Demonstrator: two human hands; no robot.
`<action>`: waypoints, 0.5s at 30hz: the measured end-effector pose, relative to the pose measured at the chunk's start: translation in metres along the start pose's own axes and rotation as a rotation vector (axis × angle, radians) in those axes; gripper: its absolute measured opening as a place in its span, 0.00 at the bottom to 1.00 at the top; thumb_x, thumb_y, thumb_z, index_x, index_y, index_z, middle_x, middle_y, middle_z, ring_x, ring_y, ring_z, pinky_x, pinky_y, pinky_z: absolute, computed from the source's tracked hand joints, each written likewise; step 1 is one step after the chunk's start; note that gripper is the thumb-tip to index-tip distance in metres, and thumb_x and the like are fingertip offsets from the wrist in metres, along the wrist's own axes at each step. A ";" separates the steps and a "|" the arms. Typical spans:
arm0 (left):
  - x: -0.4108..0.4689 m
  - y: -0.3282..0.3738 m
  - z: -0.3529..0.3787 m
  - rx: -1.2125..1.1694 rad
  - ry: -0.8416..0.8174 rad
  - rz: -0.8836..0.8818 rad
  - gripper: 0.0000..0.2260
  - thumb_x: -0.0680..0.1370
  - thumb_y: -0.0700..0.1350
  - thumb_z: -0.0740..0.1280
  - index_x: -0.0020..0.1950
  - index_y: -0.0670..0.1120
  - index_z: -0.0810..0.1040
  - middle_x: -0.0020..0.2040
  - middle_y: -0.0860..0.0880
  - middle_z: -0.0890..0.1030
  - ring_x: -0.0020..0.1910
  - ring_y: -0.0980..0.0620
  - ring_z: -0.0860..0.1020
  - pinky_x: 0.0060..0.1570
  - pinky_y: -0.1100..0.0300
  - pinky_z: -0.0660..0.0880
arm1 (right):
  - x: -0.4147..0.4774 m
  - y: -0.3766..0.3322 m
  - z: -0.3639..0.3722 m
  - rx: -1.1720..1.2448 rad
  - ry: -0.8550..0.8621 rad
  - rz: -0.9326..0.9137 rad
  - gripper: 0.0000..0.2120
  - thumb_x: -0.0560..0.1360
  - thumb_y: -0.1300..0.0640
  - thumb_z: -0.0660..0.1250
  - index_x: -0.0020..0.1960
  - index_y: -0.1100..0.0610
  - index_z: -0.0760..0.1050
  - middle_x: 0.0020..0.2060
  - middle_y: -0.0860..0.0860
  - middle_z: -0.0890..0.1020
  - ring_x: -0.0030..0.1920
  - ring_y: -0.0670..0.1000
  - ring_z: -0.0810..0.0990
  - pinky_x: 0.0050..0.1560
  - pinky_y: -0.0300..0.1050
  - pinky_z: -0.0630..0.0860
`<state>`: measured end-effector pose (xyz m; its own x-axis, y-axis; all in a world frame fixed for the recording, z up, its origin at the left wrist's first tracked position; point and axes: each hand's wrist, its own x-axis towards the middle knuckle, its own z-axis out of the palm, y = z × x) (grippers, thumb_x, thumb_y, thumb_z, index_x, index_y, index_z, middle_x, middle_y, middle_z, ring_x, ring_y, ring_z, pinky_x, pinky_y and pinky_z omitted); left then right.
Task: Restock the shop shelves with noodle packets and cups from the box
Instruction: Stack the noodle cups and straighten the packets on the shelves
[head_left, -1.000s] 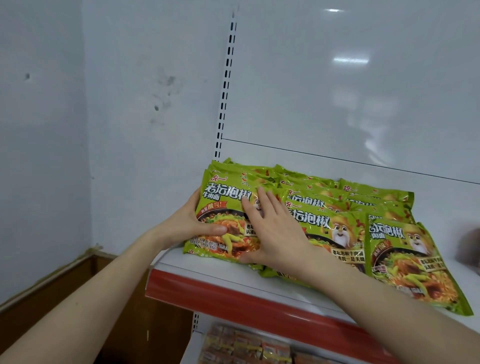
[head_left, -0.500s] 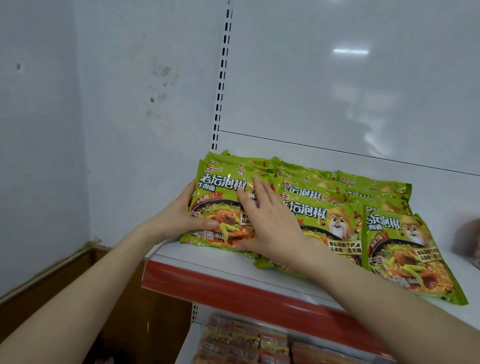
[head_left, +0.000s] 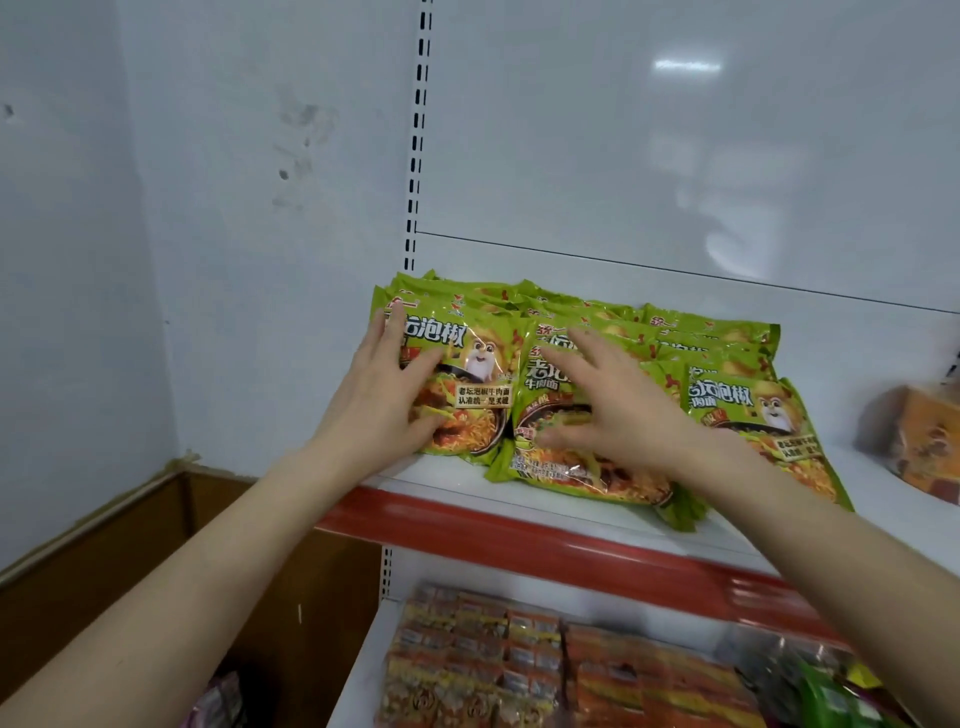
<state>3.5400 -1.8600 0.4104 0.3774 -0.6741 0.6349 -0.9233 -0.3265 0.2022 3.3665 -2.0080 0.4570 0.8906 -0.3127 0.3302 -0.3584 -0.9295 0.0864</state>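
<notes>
Left grip (head_left: 384, 400) lies flat, fingers straight, thumb across the face of the leftmost green plastic noodle packet (head_left: 467, 374): pressing it, not clamped on it. Right grip (head_left: 623, 405) is open too, fingers spread over the middle green noodle packet (head_left: 550, 467); it's blurred, so whether it touches or only hovers, I can't tell. Both packets lie printed face up, long axis running away from the wrists toward the back wall, title end beyond the fingertips. Each heads a stack lapped like shingles. Here's the worry: below the right palm, the middle packet's near end is skewed and looks to hang over the red front strip (head_left: 519, 535) of the white shelf (head_left: 441, 475). A careless drag toward the wrist on that slick film could tip it off onto the orange-red packets on the lower shelf (head_left: 519, 660). Push too hard the other way and the stacks could buckle. Right of the right grip, a third green packet (head_left: 748, 410) sits untouched.
</notes>
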 end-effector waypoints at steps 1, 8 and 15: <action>0.000 0.009 0.001 0.019 -0.035 0.034 0.32 0.71 0.51 0.72 0.72 0.49 0.65 0.76 0.39 0.45 0.75 0.38 0.43 0.73 0.45 0.50 | -0.009 0.008 -0.001 -0.049 -0.057 0.017 0.45 0.68 0.38 0.68 0.76 0.50 0.48 0.76 0.56 0.46 0.76 0.56 0.44 0.75 0.54 0.48; 0.006 0.039 0.018 0.097 -0.211 0.045 0.35 0.74 0.58 0.66 0.76 0.55 0.52 0.77 0.46 0.38 0.75 0.45 0.37 0.73 0.45 0.49 | -0.024 0.022 0.011 -0.173 -0.164 0.051 0.47 0.69 0.39 0.68 0.76 0.50 0.43 0.76 0.56 0.41 0.76 0.57 0.40 0.73 0.60 0.46; 0.006 0.045 0.020 0.123 -0.207 0.005 0.37 0.72 0.63 0.65 0.76 0.55 0.52 0.77 0.46 0.40 0.75 0.44 0.38 0.73 0.44 0.48 | -0.010 0.025 0.031 -0.335 0.002 0.039 0.43 0.71 0.40 0.65 0.76 0.52 0.45 0.76 0.59 0.44 0.75 0.61 0.40 0.71 0.65 0.45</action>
<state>3.5024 -1.8922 0.4084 0.3910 -0.7934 0.4666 -0.9145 -0.3922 0.0994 3.3574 -2.0341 0.4269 0.8741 -0.3460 0.3410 -0.4644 -0.8010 0.3776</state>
